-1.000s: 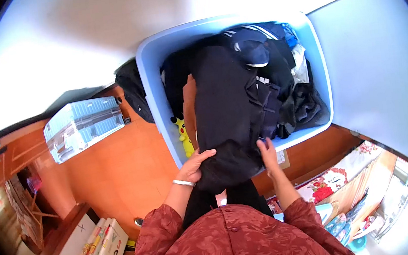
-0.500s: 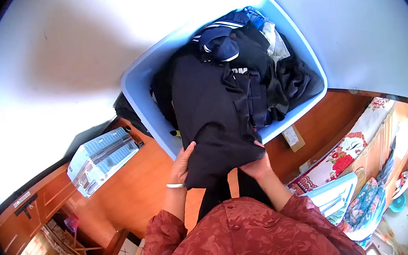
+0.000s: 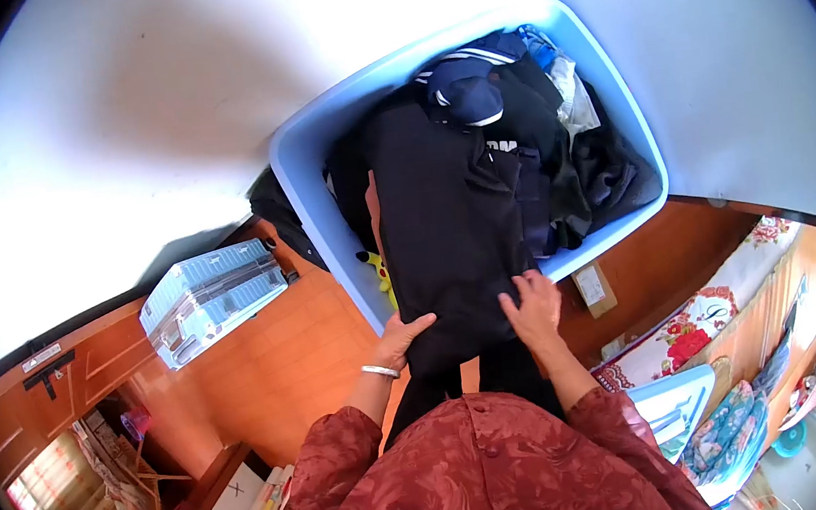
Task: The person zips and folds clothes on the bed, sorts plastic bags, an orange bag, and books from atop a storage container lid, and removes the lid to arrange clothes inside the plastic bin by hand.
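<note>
A black garment lies lengthwise over the pile in the light blue plastic bin, its near end hanging over the bin's front rim. At that end's left edge, my left hand is closed on the cloth, thumb on top and fingers partly hidden. My right hand rests at the garment's right edge with its fingers apart. Behind the garment sits a bunched navy piece with white stripes. Other dark clothes and a whitish crumpled item fill the right side.
A yellow figure with a black tip shows inside the bin's left side. On the wooden floor stands a light blue ribbed suitcase. White walls border the bin. Floral fabric and a blue-white plastic container are at right.
The garment's near end has been lowered and lies flatter. My right hand has come out from under its corner to the top edge, fingers now spread. The view has shifted slightly.
</note>
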Demonstrator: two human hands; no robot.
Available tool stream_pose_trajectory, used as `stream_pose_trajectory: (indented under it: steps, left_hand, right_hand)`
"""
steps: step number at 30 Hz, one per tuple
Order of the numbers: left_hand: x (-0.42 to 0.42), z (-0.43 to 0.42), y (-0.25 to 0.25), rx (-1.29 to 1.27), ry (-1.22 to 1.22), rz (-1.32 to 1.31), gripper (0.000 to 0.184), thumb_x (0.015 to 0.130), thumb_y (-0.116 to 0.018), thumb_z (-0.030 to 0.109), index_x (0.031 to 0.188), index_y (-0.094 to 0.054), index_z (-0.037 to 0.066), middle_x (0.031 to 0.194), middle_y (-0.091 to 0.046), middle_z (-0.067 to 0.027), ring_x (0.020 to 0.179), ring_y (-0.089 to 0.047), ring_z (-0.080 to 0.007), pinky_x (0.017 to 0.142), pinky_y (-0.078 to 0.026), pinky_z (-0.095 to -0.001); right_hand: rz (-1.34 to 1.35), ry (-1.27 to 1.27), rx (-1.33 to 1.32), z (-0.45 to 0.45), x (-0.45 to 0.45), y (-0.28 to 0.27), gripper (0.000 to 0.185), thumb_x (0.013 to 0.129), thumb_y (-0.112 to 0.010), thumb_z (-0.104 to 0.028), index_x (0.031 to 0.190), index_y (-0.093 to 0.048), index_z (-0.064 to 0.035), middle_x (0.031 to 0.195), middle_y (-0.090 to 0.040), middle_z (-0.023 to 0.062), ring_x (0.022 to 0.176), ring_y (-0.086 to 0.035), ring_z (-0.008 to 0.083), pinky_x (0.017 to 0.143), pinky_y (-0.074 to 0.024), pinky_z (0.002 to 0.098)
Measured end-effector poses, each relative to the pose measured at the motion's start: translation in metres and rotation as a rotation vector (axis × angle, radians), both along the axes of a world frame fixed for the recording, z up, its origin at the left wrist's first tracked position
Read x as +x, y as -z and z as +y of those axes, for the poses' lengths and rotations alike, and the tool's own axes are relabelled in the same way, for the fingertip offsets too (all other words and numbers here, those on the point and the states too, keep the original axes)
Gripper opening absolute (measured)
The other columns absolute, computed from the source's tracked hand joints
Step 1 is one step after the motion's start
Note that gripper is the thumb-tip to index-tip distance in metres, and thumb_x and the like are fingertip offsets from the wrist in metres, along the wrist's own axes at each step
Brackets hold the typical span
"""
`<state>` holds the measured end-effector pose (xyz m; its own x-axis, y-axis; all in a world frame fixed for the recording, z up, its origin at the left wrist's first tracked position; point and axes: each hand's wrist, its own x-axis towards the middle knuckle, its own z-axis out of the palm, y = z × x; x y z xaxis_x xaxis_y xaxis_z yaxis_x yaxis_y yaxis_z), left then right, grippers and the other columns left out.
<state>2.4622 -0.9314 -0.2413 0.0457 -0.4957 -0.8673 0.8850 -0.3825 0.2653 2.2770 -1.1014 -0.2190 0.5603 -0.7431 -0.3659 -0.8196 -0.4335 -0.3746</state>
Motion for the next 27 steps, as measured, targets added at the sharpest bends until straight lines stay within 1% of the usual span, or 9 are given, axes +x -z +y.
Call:
stream_pose_trajectory:
  steps: [2, 3, 7, 10, 16, 20, 21, 24, 27]
  left_hand:
    - [0.002, -0.003, -0.001, -0.024, 0.025, -0.042, 0.059, 0.071, -0.075, 0.013, 0.12, -0.045, 0.0, 0.114, -0.056, -0.0111, 0.099, -0.056, -0.0208, 0.086, -0.047, -0.0328]
    - [0.003, -0.002, 0.001, -0.022, 0.032, -0.054, 0.059, 0.072, -0.075, 0.013, 0.121, -0.044, 0.0, 0.114, -0.055, -0.0112, 0.1, -0.056, -0.0215, 0.087, -0.047, -0.0334]
    - [0.004, 0.007, 0.0, -0.018, -0.006, -0.045, 0.062, 0.07, -0.076, 0.014, 0.121, -0.044, -0.001, 0.114, -0.056, -0.0107, 0.1, -0.056, -0.0198, 0.088, -0.046, -0.0315]
    - [0.002, 0.02, 0.01, -0.001, -0.023, -0.051, 0.064, 0.07, -0.076, 0.014, 0.122, -0.044, -0.001, 0.114, -0.056, -0.0109, 0.102, -0.055, -0.0199, 0.089, -0.045, -0.031]
    - [-0.026, 0.04, 0.037, 0.036, 0.057, -0.046, 0.068, 0.069, -0.077, 0.015, 0.125, -0.041, 0.001, 0.116, -0.054, -0.0116, 0.102, -0.054, -0.0212, 0.089, -0.046, -0.0328]
    - [-0.037, 0.042, 0.029, 0.003, 0.068, -0.13, 0.067, 0.069, -0.075, 0.011, 0.125, -0.041, 0.0, 0.116, -0.054, -0.0107, 0.103, -0.054, -0.0215, 0.09, -0.045, -0.0326]
    - [-0.039, 0.039, 0.024, -0.054, 0.013, -0.093, 0.065, 0.07, -0.074, 0.008, 0.125, -0.041, 0.001, 0.116, -0.054, -0.0104, 0.104, -0.054, -0.0212, 0.089, -0.045, -0.0322]
    - [-0.015, 0.01, -0.031, -0.16, -0.097, 0.165, 0.065, 0.07, -0.072, 0.006, 0.126, -0.04, 0.001, 0.118, -0.053, -0.0102, 0.105, -0.053, -0.0214, 0.09, -0.045, -0.0321]
    - [0.005, -0.015, -0.065, -0.283, -0.122, 0.141, 0.067, 0.071, -0.072, 0.011, 0.128, -0.039, 0.002, 0.12, -0.052, -0.0102, 0.107, -0.053, -0.0202, 0.092, -0.043, -0.0331]
  right_hand:
    - [0.066, 0.181, 0.323, 0.007, 0.012, 0.034, 0.047, 0.076, -0.061, -0.037, 0.106, -0.058, -0.0001, 0.117, -0.05, 0.0197, 0.11, -0.047, 0.0362, 0.089, -0.0393, 0.0431]
    - [0.091, 0.174, 0.15, 0.014, 0.011, 0.051, 0.038, 0.075, -0.061, -0.034, 0.098, -0.061, -0.0032, 0.107, -0.058, 0.019, 0.101, -0.054, 0.0367, 0.083, -0.0442, 0.043]
    - [0.125, 0.233, 0.392, -0.006, 0.01, 0.045, 0.019, 0.073, -0.06, -0.024, 0.082, -0.063, -0.0082, 0.081, -0.064, 0.0153, 0.081, -0.061, 0.0353, 0.074, -0.0479, 0.0429]
    - [-0.18, 0.413, 0.31, -0.01, -0.036, 0.057, 0.021, 0.073, -0.06, -0.02, 0.083, -0.059, -0.0022, 0.08, -0.062, 0.0145, 0.077, -0.062, 0.0284, 0.072, -0.0475, 0.0365]
    - [-0.098, 0.456, 0.334, 0.011, -0.069, 0.061, 0.032, 0.077, -0.064, -0.023, 0.098, -0.052, -0.0012, 0.08, -0.059, 0.0133, 0.076, -0.059, 0.0244, 0.073, -0.0461, 0.0348]
    - [0.054, 0.236, -0.291, 0.019, -0.066, 0.064, 0.056, 0.072, -0.071, -0.029, 0.113, -0.048, 0.002, 0.105, -0.054, 0.0194, 0.094, -0.054, 0.0295, 0.082, -0.0427, 0.0362]
    - [0.073, 0.383, -0.142, 0.02, -0.067, 0.065, 0.064, 0.071, -0.073, -0.034, 0.115, -0.047, 0.0041, 0.114, -0.051, 0.019, 0.1, -0.051, 0.0305, 0.086, -0.0413, 0.0371]
    - [-0.426, 1.251, 1.103, 0.005, -0.069, 0.056, 0.058, 0.074, -0.071, -0.035, 0.117, -0.05, -0.0021, 0.114, -0.055, 0.0154, 0.102, -0.054, 0.0245, 0.089, -0.0429, 0.039]
    - [-0.527, 1.347, 1.352, -0.005, -0.053, 0.019, 0.049, 0.076, -0.068, -0.029, 0.118, -0.052, -0.0074, 0.113, -0.058, 0.0107, 0.101, -0.056, 0.0251, 0.086, -0.0458, 0.0432]
